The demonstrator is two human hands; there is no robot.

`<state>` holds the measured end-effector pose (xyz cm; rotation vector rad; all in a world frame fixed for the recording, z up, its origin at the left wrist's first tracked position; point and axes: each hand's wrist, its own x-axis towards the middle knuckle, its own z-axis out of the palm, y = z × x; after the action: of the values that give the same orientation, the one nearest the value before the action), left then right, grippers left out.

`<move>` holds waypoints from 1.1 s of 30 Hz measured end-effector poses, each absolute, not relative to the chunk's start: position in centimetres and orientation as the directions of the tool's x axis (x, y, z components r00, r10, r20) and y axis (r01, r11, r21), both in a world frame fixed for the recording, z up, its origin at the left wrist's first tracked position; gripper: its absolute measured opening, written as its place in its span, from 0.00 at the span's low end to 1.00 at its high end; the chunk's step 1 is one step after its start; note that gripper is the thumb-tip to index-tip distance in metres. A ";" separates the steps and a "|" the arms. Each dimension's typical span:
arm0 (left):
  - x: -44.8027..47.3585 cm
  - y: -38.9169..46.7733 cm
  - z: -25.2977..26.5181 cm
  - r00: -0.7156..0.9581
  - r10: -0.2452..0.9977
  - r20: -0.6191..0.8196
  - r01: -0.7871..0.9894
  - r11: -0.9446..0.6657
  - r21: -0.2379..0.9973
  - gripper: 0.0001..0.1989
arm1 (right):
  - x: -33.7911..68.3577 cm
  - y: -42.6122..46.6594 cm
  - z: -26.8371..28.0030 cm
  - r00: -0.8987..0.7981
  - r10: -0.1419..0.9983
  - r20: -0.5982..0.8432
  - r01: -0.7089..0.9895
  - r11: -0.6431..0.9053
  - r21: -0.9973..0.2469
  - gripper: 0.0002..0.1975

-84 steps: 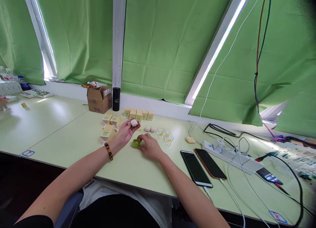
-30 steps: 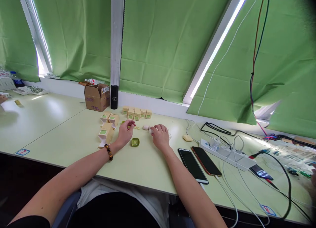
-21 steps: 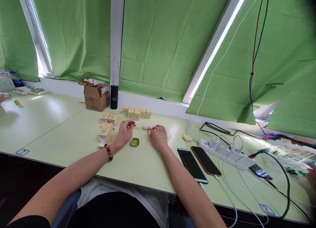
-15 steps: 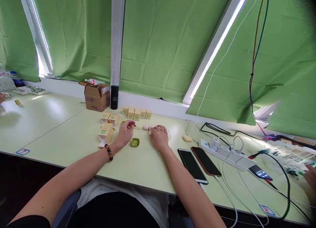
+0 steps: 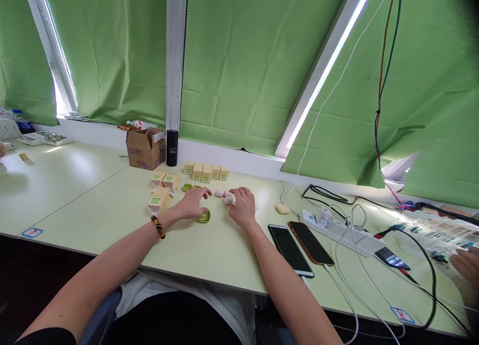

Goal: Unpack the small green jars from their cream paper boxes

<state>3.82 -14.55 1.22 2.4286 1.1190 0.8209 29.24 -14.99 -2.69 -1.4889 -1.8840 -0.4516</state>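
Observation:
My left hand (image 5: 193,203) is open, thumb and fingers apart, reaching just above and beside a small square green dish (image 5: 204,217). Nothing shows between its fingers. On that wrist is a beaded bracelet (image 5: 157,227). My right hand (image 5: 242,206) rests on the table with curled fingers around a small white piece (image 5: 229,200), whose exact kind I cannot make out. Just left of it lies a small pale pink piece (image 5: 220,193). Another green dish (image 5: 187,187) sits behind my left hand, which partly covers more small items there.
Small tan boxes (image 5: 207,174) stand in a row at the back; open ones (image 5: 158,200) are at left. A cardboard box (image 5: 145,149) and black tumbler (image 5: 172,148) stand behind. Phones (image 5: 291,250), a power strip (image 5: 342,233) and cables lie right. Another person's hand (image 5: 466,265) is far right.
My left hand has opened from a pinch and come down toward the near green dish. My right hand stays almost in place, with the white piece now more visible at its fingers.

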 end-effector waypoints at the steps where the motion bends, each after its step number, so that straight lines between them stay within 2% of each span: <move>1: 3.6 -14.6 1.3 0.591 0.744 0.312 0.581 -0.660 0.476 0.29 | 29.2 -15.0 -2.6 -0.105 0.703 0.703 0.944 0.292 -0.151 0.24; 3: 3.2 -14.6 1.2 0.676 0.699 0.234 0.592 -0.704 0.393 0.36 | 29.1 -15.1 -2.5 -0.099 0.689 0.718 0.935 0.312 -0.171 0.23; 5: 3.0 -14.7 0.9 0.715 0.676 0.178 0.599 -0.723 0.343 0.37 | 29.0 -15.2 -2.5 -0.094 0.677 0.730 0.926 0.329 -0.186 0.22; 9: 3.2 -14.6 0.3 0.744 0.649 0.156 0.586 -0.747 0.313 0.24 | 28.7 -15.3 -2.4 -0.096 0.660 0.745 0.913 0.356 -0.197 0.21; 12: 3.5 -14.3 0.1 0.724 0.632 0.276 0.537 -0.768 0.350 0.18 | 28.4 -15.5 -2.3 -0.107 0.648 0.754 0.906 0.376 -0.194 0.21; 16: 4.2 -14.1 0.1 0.568 0.605 0.558 0.413 -0.796 0.443 0.25 | 28.0 -15.7 -2.1 -0.141 0.619 0.773 0.889 0.423 -0.177 0.22; 19: 4.8 -14.4 0.3 0.416 0.617 0.668 0.331 -0.787 0.521 0.27 | 27.5 -16.1 -2.0 -0.188 0.584 0.790 0.852 0.497 -0.165 0.23; 23: 5.6 -14.4 0.6 0.300 0.736 0.606 0.155 -0.665 0.731 0.25 | 26.3 -17.1 -1.6 -0.226 0.508 0.831 0.754 0.632 -0.181 0.24; 26: 5.8 -14.4 0.7 0.350 0.792 0.500 -0.061 -0.513 0.856 0.27 | 25.1 -17.9 -1.3 -0.183 0.489 0.853 0.680 0.689 -0.250 0.29; 30: 6.0 -14.9 0.7 0.511 0.769 0.384 -0.318 -0.245 0.916 0.26 | 24.0 -18.5 -1.2 -0.106 0.508 0.855 0.637 0.695 -0.334 0.29; 33: 6.3 -15.5 0.6 0.546 0.771 0.328 -0.376 -0.124 0.918 0.25 | 23.7 -18.6 -1.2 -0.085 0.513 0.854 0.617 0.700 -0.359 0.26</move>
<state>6.35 -15.46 0.57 1.3717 0.3733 1.0195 23.66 -18.56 -1.22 -0.9073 -1.7354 -0.1101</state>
